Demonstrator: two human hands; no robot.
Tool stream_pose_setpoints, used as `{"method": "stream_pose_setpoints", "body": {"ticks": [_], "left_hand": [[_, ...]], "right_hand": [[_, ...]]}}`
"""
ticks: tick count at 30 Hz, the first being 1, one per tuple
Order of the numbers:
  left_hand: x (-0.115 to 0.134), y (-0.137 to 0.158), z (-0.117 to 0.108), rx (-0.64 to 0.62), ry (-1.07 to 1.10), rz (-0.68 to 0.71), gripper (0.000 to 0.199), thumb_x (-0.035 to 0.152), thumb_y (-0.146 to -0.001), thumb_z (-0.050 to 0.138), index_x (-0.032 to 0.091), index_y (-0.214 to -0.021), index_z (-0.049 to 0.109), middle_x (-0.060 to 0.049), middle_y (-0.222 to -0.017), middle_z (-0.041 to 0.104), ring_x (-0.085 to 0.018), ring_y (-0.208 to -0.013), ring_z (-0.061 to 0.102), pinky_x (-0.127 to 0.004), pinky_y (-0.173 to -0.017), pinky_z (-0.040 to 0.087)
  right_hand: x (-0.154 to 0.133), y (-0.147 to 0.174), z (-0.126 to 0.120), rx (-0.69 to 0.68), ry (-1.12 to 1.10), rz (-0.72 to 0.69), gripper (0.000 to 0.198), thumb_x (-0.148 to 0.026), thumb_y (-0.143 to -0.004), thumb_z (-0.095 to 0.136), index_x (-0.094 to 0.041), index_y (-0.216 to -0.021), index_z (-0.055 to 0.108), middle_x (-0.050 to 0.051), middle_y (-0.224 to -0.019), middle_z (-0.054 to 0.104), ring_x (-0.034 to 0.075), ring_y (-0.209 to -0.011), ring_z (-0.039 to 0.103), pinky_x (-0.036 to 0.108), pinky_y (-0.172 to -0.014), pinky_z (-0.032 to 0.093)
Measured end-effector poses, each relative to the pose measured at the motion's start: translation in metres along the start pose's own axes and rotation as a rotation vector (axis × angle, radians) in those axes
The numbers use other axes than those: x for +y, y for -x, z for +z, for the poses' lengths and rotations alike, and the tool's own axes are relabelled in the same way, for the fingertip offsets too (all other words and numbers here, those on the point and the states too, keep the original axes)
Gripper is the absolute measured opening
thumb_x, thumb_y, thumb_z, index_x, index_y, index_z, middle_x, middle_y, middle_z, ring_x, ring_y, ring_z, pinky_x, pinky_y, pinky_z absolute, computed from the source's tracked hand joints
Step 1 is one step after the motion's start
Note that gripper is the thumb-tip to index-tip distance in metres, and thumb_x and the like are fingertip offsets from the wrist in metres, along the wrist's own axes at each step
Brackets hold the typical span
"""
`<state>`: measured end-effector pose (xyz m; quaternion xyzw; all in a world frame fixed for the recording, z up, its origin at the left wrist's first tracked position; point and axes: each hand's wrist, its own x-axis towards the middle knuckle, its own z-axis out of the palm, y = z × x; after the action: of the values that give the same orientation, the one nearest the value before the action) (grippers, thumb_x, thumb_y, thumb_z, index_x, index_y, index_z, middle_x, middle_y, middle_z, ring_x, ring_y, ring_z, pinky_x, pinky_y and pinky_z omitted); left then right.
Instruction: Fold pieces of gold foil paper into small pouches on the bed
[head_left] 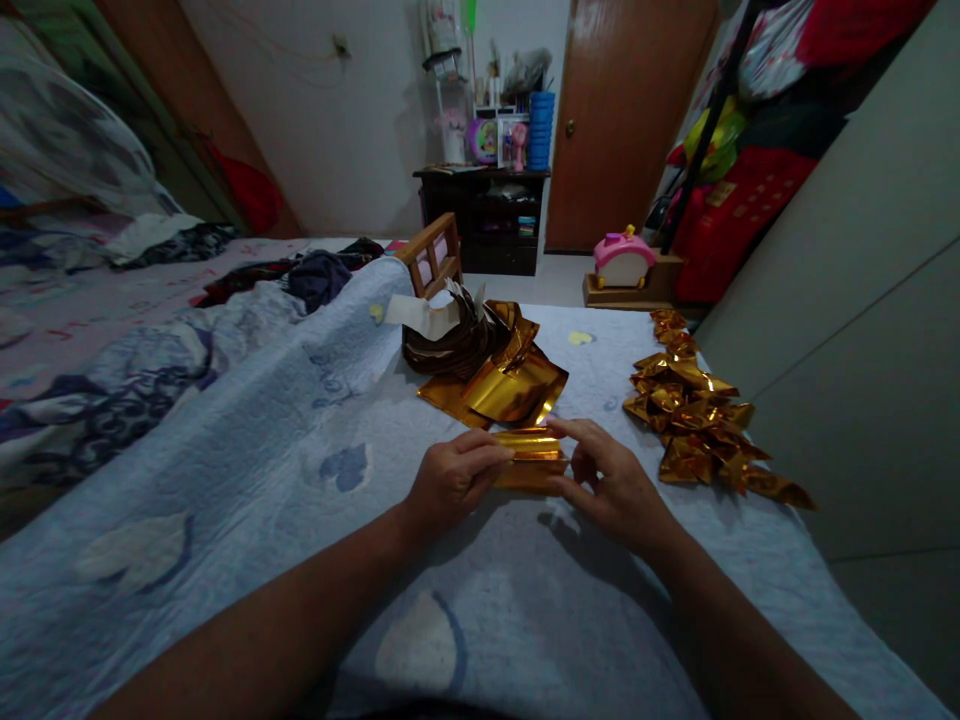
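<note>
On the blue quilt point(247, 470), I pinched a folded gold foil strip point(529, 458).
Left hand point(450, 482) and right hand point(611, 485) clamped its ends; it looked light, slippery, easily creased.

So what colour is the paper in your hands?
Shiny gold: the folded paper, pinched between left hand and right hand, shows best in the head view.

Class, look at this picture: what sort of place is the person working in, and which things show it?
Most likely a bedroom at home. The hands fold gold paper on a bed's blue quilt; clothes lie on bedding behind it, and a dark cabinet stands by a wooden door.
</note>
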<state>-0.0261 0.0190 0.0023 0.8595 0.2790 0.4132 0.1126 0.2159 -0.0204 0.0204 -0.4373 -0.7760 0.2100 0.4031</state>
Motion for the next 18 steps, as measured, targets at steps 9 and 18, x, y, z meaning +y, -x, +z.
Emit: {"method": "stream_pose_setpoints", "body": {"ticks": [9,18], "left_hand": [[0.0018,0.0005,0.0016,0.009,-0.107,0.111,0.021,0.02,-0.101,0.053,0.018,-0.106,0.073,-0.007,-0.092,0.075,-0.014,-0.076,0.073,-0.023,-0.067,0.059],[0.0009,-0.0005,-0.0008,0.051,-0.13,0.112,0.015,0.016,-0.098,0.056,0.016,-0.101,0.071,-0.006,-0.092,0.075,-0.014,-0.074,0.071,-0.022,-0.065,0.055]], "right_hand": [[0.0045,0.0007,0.0111,0.058,0.034,-0.1,0.016,-0.012,-0.095,0.052,-0.022,-0.094,0.065,0.006,-0.089,0.071,0.018,-0.08,0.068,0.028,-0.068,0.053],[0.009,0.0035,0.0059,0.111,0.114,-0.097,0.017,-0.011,-0.096,0.052,-0.022,-0.091,0.064,0.007,-0.095,0.072,0.018,-0.084,0.07,0.028,-0.073,0.055]]}}
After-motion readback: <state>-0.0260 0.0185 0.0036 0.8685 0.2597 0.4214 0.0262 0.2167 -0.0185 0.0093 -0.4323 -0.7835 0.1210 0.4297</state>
